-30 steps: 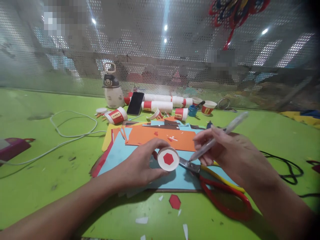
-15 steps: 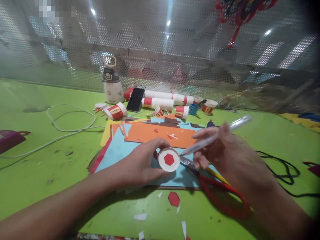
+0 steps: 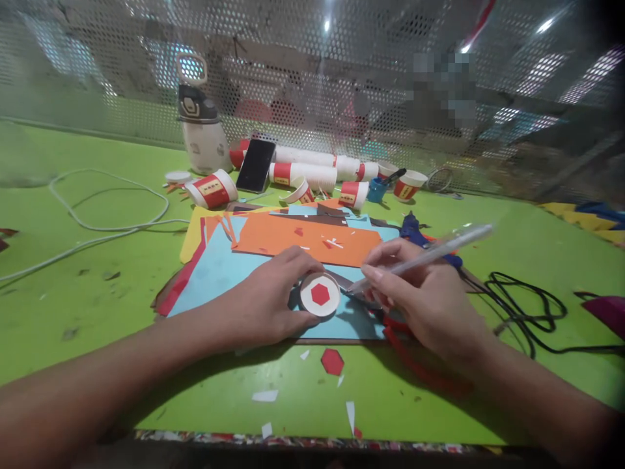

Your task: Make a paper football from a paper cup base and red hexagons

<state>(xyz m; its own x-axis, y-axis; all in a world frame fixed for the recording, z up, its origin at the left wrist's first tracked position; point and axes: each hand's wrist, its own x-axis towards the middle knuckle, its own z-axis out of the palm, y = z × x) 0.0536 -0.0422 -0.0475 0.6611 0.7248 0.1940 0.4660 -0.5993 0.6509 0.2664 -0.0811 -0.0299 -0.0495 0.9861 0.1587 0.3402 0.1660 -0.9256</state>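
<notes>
My left hand [image 3: 268, 296] is closed around a round white paper cup bottom [image 3: 333, 296], thumb and fingers at its rim. A red hexagon [image 3: 319, 294] sits in the middle of its face. In my right hand [image 3: 434, 303] is a clear-barrelled pen [image 3: 434, 253], pinched between thumb and fingers, its tip just right of the cup bottom. Red-handled scissors [image 3: 407, 352] lie under my right hand, partly hidden, their blades toward the cup bottom. Light blue paper [image 3: 219, 277] lies beneath both hands. A second red hexagon [image 3: 333, 362] rests on the green table in front.
Orange paper [image 3: 273, 238] with scraps lies behind my hands. Farther back are paper cups [image 3: 212, 189], a phone [image 3: 256, 166], a bottle [image 3: 205, 143] and a small blue pot [image 3: 376, 189]. A blue glue gun [image 3: 413, 228] and black cable [image 3: 512, 306] are at right. The table [image 3: 205, 397] holds white scraps.
The view has tilted down, so things appear higher. My right hand has settled lower around the pen, whose tip stays near the cup bottom. My left hand keeps its hold.
</notes>
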